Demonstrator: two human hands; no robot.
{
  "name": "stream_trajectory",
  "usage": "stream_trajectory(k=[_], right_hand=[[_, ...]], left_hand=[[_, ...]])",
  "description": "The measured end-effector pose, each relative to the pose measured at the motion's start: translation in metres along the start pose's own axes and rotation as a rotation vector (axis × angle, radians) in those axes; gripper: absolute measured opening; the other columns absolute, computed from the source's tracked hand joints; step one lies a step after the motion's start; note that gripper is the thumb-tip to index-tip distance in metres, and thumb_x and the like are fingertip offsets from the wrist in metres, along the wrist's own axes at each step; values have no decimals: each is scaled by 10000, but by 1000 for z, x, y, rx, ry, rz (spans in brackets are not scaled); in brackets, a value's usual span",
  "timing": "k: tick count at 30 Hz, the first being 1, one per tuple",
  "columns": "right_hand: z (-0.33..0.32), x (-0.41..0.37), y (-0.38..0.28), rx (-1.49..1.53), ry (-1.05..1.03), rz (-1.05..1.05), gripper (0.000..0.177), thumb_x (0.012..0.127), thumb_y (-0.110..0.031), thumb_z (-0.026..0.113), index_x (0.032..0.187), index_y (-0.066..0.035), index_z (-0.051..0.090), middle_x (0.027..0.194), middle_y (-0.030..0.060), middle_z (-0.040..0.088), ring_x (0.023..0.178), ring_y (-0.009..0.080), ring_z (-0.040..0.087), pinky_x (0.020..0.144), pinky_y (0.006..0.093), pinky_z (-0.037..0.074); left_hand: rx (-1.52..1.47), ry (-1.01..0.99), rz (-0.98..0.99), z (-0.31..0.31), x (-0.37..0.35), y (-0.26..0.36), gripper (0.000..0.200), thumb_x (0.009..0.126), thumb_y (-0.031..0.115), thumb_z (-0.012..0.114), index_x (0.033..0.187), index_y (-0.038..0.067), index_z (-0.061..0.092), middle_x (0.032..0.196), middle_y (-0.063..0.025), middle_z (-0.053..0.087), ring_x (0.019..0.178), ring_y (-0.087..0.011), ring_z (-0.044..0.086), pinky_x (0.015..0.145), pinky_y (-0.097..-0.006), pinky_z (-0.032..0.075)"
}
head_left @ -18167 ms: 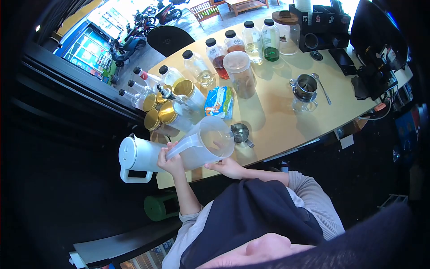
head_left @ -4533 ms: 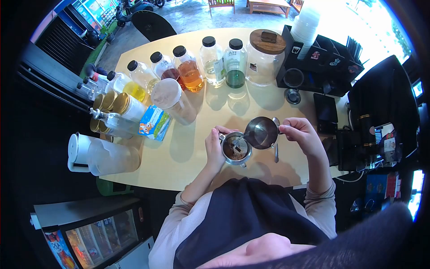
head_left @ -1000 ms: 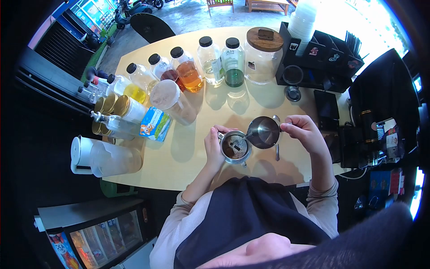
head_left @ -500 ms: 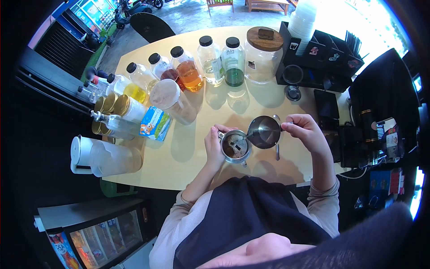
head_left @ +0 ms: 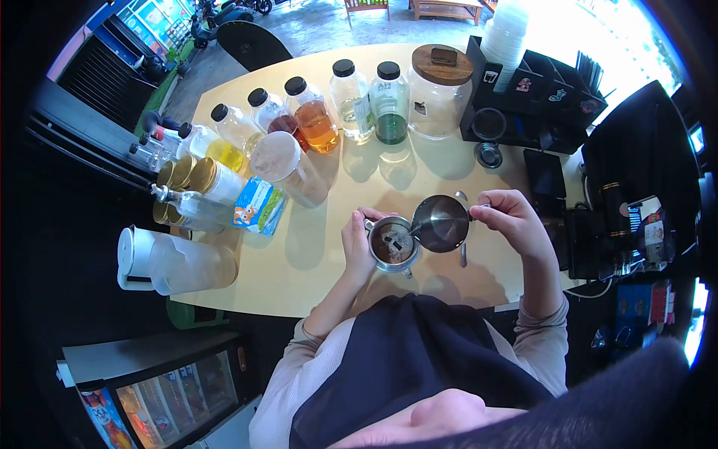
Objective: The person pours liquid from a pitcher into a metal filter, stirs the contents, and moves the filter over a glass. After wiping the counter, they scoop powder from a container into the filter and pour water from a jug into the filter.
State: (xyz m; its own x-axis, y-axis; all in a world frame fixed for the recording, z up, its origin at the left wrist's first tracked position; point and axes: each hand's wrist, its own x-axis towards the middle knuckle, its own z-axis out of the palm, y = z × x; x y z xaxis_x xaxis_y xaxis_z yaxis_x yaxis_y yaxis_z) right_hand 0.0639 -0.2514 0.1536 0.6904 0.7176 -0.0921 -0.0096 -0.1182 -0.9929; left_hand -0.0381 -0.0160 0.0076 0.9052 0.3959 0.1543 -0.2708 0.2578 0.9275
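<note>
Barely anything has shifted since a second ago: the right hand (head_left: 511,222) still pinches the handle of the round steel pitcher (head_left: 441,223), tipped spout-first over the metal filter cup (head_left: 394,245). The left hand (head_left: 357,248) wraps that cup, holding dark wet grounds, on the pale table (head_left: 314,262). Capped bottles (head_left: 316,116) of amber, green and clear liquid stand behind.

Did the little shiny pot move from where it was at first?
Yes. The shiny pot sat near the blue packet; now the right hand holds it tilted over the metal filter cup, farther right of the packet.
</note>
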Motion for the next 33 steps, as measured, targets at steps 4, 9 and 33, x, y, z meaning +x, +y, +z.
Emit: stream_trajectory(k=[4, 9, 33], right_hand=[[2, -1, -3, 13, -4, -5, 238, 921, -155, 645, 737, -4, 628, 648, -74, 490, 622, 4, 386, 548, 208, 299], [3, 0, -7, 10, -37, 1, 217, 919, -140, 648, 753, -1, 639, 663, -72, 531, 621, -8, 418, 547, 191, 313], [9, 17, -14, 39, -103, -1, 210, 935, -144, 633, 797, 13, 649, 742, -44, 616, 719, -7, 515, 633, 175, 402]], left_hand=[[26, -8, 7, 1, 0, 3, 572, 1043, 436, 239, 894, -26, 540, 902, -240, 670, 900, -268, 682, 816, -352, 556], [21, -10, 6, 1, 0, 3, 576, 1042, 443, 241, 893, -25, 541, 898, -234, 667, 902, -268, 681, 816, -354, 556], [116, -21, -3, 4, 0, 17, 592, 1039, 463, 233, 888, -19, 543, 937, -251, 674, 898, -259, 679, 839, -354, 543]])
